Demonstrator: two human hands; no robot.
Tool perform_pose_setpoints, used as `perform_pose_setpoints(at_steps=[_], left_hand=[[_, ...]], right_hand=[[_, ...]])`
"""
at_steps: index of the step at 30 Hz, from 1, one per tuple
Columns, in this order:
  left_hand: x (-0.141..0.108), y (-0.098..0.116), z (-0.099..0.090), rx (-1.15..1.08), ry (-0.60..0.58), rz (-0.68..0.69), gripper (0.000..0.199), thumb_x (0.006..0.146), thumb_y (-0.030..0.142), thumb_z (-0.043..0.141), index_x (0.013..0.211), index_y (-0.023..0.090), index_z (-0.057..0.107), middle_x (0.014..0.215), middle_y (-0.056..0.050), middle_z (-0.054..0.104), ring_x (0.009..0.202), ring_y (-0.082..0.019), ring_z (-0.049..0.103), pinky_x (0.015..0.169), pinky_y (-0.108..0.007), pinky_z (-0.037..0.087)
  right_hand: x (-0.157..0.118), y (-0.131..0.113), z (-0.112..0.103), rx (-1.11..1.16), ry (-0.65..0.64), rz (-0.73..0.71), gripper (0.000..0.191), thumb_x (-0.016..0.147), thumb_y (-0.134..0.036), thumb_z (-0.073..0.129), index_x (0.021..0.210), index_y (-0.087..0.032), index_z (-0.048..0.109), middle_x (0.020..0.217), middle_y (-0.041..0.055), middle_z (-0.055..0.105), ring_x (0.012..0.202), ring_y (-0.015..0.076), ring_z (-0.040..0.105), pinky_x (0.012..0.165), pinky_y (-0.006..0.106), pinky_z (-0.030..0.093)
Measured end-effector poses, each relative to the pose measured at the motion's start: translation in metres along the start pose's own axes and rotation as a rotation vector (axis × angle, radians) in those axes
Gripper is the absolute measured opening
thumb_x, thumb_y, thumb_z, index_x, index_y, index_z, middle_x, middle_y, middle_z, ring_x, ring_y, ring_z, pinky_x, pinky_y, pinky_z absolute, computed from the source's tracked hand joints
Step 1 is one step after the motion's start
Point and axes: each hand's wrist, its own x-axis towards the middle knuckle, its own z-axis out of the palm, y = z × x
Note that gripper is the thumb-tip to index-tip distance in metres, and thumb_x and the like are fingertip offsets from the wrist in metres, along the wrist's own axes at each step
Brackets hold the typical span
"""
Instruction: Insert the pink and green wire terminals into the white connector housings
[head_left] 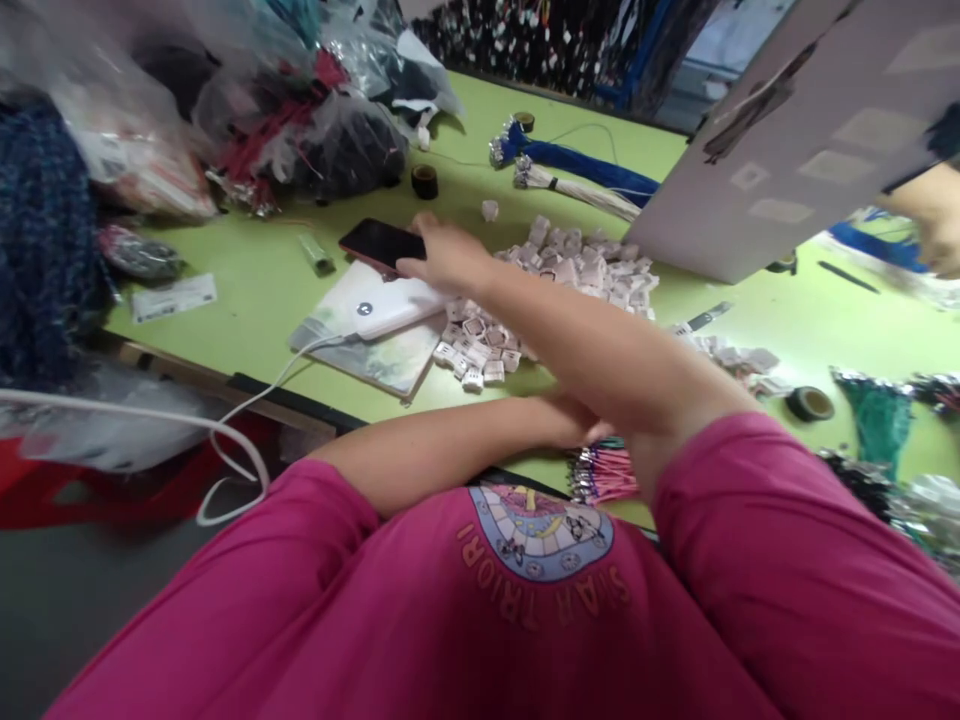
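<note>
My right hand (pixel 446 255) stretches across to the left, its thumb and fingers closed on the right end of a black smartphone (pixel 379 243) with a reddish edge. Just below the phone is a white device (pixel 397 308) with a cable plugged in, resting on a pale patterned flat book or box (pixel 397 365). My left hand (pixel 574 418) is low on the table, mostly hidden under my right forearm, so its fingers barely show. Beside it lies a bundle of pink wires (pixel 606 474) with metal ends. A pile of small white plastic connectors (pixel 570 270) spreads behind my right forearm.
Plastic bags (pixel 345 140) with wires fill the back left. A tall pale panel (pixel 780 150) stands at right, a co-worker's hand (pixel 937 220) beyond it. Blue wires (pixel 577 165), black tape rolls (pixel 810 403) and green wires (pixel 874 425) lie on the green table (pixel 247 330).
</note>
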Motion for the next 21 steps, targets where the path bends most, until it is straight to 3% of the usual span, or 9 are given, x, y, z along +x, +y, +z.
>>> perform_pose_setpoints(at_steps=[2, 3, 5, 8, 10, 13, 17, 21], left_hand=[[-0.001, -0.002, -0.015, 0.017, 0.021, -0.004, 0.032, 0.098, 0.028, 0.048, 0.117, 0.013, 0.069, 0.135, -0.018, 0.062, 0.127, -0.033, 0.055, 0.105, -0.045, 0.049], [-0.002, -0.004, -0.022, 0.038, 0.039, -0.022, 0.032, 0.098, 0.024, 0.044, 0.117, 0.014, 0.068, 0.133, -0.018, 0.062, 0.126, -0.034, 0.055, 0.099, -0.045, 0.051], [-0.006, -0.011, -0.037, 0.105, 0.139, -0.1, 0.037, 0.098, 0.015, 0.037, 0.121, 0.016, 0.066, 0.129, -0.016, 0.063, 0.12, -0.031, 0.057, 0.09, -0.042, 0.053], [-0.009, -0.024, -0.05, 0.284, 0.266, -0.197, 0.036, 0.096, 0.013, 0.041, 0.123, 0.013, 0.064, 0.123, -0.015, 0.064, 0.115, -0.03, 0.057, 0.096, -0.045, 0.048], [-0.009, -0.03, -0.05, 0.384, 0.262, -0.211, 0.031, 0.093, 0.017, 0.05, 0.12, 0.013, 0.065, 0.124, -0.015, 0.064, 0.118, -0.033, 0.055, 0.1, -0.049, 0.044], [-0.008, -0.029, -0.043, 0.47, 0.204, -0.244, 0.03, 0.091, 0.018, 0.055, 0.119, 0.015, 0.065, 0.131, -0.015, 0.06, 0.124, -0.036, 0.051, 0.103, -0.056, 0.037], [-0.002, -0.025, -0.03, 0.483, 0.221, -0.358, 0.04, 0.09, 0.022, 0.058, 0.129, 0.015, 0.058, 0.132, -0.018, 0.058, 0.121, -0.036, 0.051, 0.104, -0.057, 0.034], [0.002, -0.028, -0.027, 0.491, 0.241, -0.388, 0.041, 0.091, 0.027, 0.058, 0.129, 0.013, 0.057, 0.132, -0.019, 0.057, 0.123, -0.037, 0.05, 0.105, -0.057, 0.032]], right_hand=[[-0.037, 0.015, -0.031, 0.069, 0.048, -0.173, 0.047, 0.09, -0.043, 0.067, 0.127, -0.017, 0.055, 0.124, 0.0099, 0.065, 0.111, 0.0235, 0.062, 0.099, 0.038, 0.049], [-0.062, 0.026, -0.049, 0.109, 0.06, -0.192, 0.036, 0.089, -0.038, 0.069, 0.119, -0.019, 0.06, 0.12, 0.0075, 0.068, 0.108, 0.0227, 0.063, 0.096, 0.038, 0.05], [-0.119, 0.053, -0.081, 0.183, 0.063, -0.124, 0.018, 0.09, -0.032, 0.065, 0.105, -0.021, 0.068, 0.104, 0.0051, 0.072, 0.096, 0.021, 0.067, 0.087, 0.037, 0.053], [-0.209, 0.096, -0.102, 0.205, 0.021, 0.044, 0.012, 0.087, -0.027, 0.063, 0.09, -0.022, 0.073, 0.08, 0.0023, 0.072, 0.078, 0.0187, 0.068, 0.079, 0.038, 0.054], [-0.258, 0.115, -0.093, 0.149, -0.072, 0.099, 0.014, 0.084, -0.024, 0.062, 0.089, -0.023, 0.076, 0.078, 0.0015, 0.073, 0.074, 0.0181, 0.068, 0.078, 0.039, 0.054], [-0.299, 0.127, -0.06, -0.083, -0.141, 0.103, 0.027, 0.085, -0.015, 0.054, 0.098, -0.021, 0.077, 0.099, 0.0078, 0.075, 0.089, 0.0219, 0.069, 0.084, 0.041, 0.053], [-0.31, 0.129, -0.027, -0.277, -0.183, 0.175, 0.031, 0.089, -0.013, 0.045, 0.094, -0.016, 0.076, 0.096, 0.0131, 0.071, 0.085, 0.0236, 0.067, 0.076, 0.039, 0.05], [-0.315, 0.14, -0.027, -0.108, -0.092, 0.11, 0.021, 0.088, -0.02, 0.051, 0.085, -0.019, 0.072, 0.09, 0.01, 0.071, 0.082, 0.0227, 0.064, 0.077, 0.038, 0.048]])
